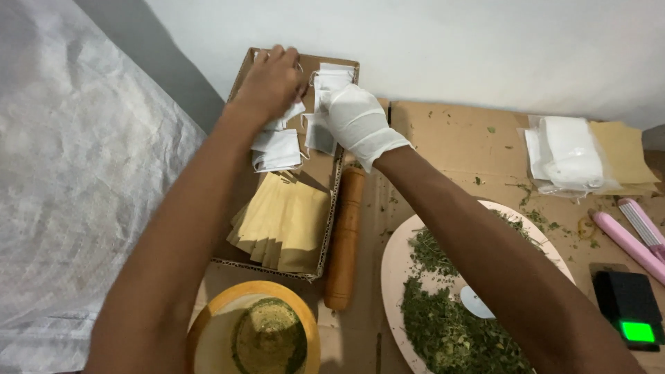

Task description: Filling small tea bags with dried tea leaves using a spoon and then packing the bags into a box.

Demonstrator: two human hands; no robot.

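Far left: pale woven sheeting (76, 180) draped down the side. Lower left, a wooden mortar bowl (208, 325) with ground greenish powder (269, 336) inside. Above it, a shallow cardboard tray (331, 201), holding a fanned stack of tan paper sachets (284, 221) in its near half and loose white filter bags (277, 149) in its far half. Over the far half, left hand (270, 83), bare, fingers curled down among the white bags, apparently pinching one; exact grip hidden under the knuckles. Just beside it, right hand (357, 121), in a white glove, fingers closed on the edge of another white bag (320, 135). Hands close together, nearly touching, both over the tray. Along the tray's right wall, a wooden pestle (344, 239) lying lengthwise on the cardboard work surface (450, 138). Further right, a pale pink plate (395, 277) heaped with dried green leaf (443, 332), a small white scoop (474, 303) resting on it, partly under the right forearm. Upper right, a clear packet of white bags (571, 156) on top of tan sachets (627, 156). Far right, a pink heat sealer (634, 239), and below it a small black scale (630, 305) with a lit green display.
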